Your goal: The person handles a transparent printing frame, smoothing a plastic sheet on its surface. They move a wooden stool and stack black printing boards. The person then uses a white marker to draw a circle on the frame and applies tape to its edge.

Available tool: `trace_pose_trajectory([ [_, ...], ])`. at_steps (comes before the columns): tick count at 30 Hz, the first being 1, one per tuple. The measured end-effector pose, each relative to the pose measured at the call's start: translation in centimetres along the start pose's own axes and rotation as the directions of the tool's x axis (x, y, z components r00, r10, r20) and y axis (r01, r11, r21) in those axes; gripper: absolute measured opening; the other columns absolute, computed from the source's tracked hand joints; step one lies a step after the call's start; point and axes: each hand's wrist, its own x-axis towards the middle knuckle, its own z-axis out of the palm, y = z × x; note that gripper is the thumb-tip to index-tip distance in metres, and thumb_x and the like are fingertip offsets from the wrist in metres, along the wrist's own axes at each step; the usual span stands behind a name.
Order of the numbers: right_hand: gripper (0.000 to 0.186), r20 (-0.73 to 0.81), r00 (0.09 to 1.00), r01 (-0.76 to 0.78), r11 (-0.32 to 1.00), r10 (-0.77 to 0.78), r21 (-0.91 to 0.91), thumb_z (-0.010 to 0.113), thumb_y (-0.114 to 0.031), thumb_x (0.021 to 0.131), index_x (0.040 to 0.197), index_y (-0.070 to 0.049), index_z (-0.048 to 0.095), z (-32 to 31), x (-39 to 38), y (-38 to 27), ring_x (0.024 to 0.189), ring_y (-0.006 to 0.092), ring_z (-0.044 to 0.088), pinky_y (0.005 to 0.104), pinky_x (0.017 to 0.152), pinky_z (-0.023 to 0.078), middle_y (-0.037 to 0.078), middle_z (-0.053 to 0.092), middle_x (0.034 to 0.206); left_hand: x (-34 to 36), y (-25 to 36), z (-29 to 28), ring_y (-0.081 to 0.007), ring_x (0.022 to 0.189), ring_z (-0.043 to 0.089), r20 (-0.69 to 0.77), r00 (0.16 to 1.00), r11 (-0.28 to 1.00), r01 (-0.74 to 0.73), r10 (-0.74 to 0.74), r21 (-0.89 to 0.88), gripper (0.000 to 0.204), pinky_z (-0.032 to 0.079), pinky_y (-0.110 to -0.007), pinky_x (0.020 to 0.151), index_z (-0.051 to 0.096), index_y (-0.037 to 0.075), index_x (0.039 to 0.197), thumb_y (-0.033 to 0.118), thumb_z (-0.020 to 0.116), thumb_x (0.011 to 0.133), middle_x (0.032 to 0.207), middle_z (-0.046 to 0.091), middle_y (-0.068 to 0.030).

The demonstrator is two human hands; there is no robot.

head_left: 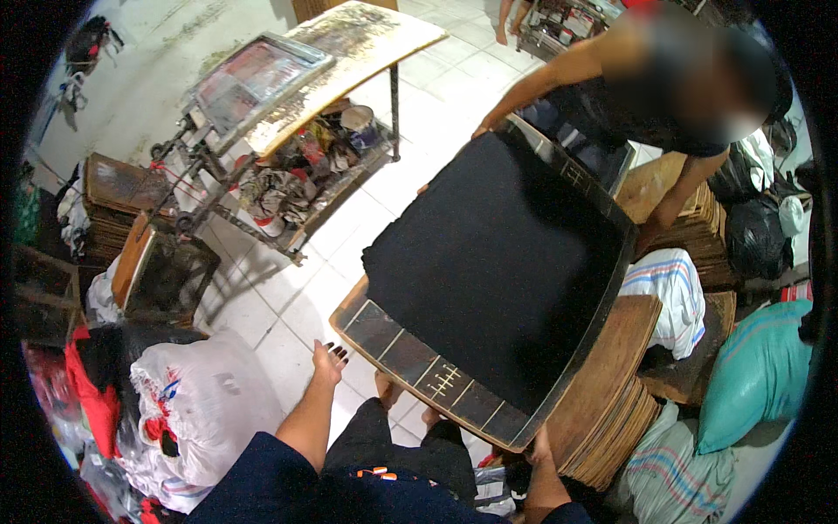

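Loosely, the left fingers (334, 352) spread just beside the board (403, 350), the right fingers (541, 438) gripping its near corner

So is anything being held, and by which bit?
The right hand seems to grip the dark board by its near right corner. The left hand is open, empty. A co-worker's hands are at the far corners.
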Motion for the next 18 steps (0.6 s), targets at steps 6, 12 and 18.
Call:
trace_pose_trajectory([
  [6, 0.064, -0.661, 0.614, -0.040, 0.820, -0.431, -0.571, 0.048, -0.056, 0.100, 0.126, 0.000, 0.065, -0.6, 1.2, -7.2, 0.109, 0.0381, 0.065, 0.0481, 0.096, 0.049, 0.021, 0.070, 0.116, -1.6, 5.5, -13.3, -0.0400, 0.134, 0.048, -0.054, 0.998, 1.000, -0.021, 0.020, -0.015, 0.078, 0.040, -0.056, 0.108, 0.038, 0.001, 0.150, 0.063, 0.030, 0.102, 0.153, 0.041, -0.0253],
  [12, 0.043, -0.553, 0.157, 0.268, 0.575, -0.818, -0.773, 0.052, -0.038, 0.104, 0.123, -0.001, 0.064, 16.6, -2.7, -16.9, 0.101, 0.0394, 0.060, 0.0480, 0.092, 0.048, 0.020, 0.064, 0.112, 8.2, 23.4, -20.6, -0.0334, 0.112, 0.062, -0.371, 0.841, 0.905, -0.425, 0.394, 0.000, 0.055, 0.047, -0.049, 0.098, 0.060, 0.000, 0.129, 0.047, 0.047, 0.102, 0.126, 0.065, -0.0212],
  [18, 0.039, -0.163, 0.200, 0.623, 0.253, -0.966, -0.740, 0.053, -0.030, 0.104, 0.125, 0.002, 0.063, 45.3, -7.4, -24.1, 0.109, 0.0356, 0.061, 0.0432, 0.097, 0.047, 0.021, 0.064, 0.118, 12.5, 46.1, -16.3, -0.0395, 0.109, 0.061, -0.440, 0.424, 0.610, -0.572, 0.792, 0.548, 0.047, 0.046, -0.045, 0.094, 0.065, -0.003, 0.117, 0.039, 0.054, 0.099, 0.113, 0.067, -0.0240],
])
